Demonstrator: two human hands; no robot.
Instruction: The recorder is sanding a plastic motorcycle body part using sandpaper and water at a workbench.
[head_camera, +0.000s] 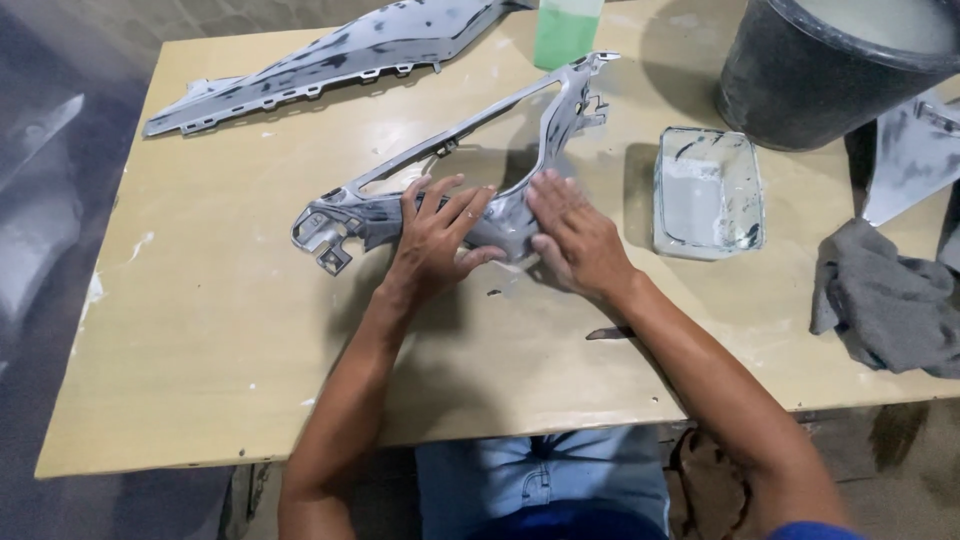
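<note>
Both hands, left hand (437, 232) and right hand (575, 238), press flat with fingers spread on the grey plastic frame (470, 150): probably light, thin, slightly flexible; safest gripped along its thicker lower bar.

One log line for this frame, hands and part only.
left hand: flat on grey plastic frame | right hand: flat on same frame | frame: lying on table | tray: right of frame

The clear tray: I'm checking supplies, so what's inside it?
The tray holds pale grey paste smeared with dark streaks. Glare hides how deep it lies.
</note>
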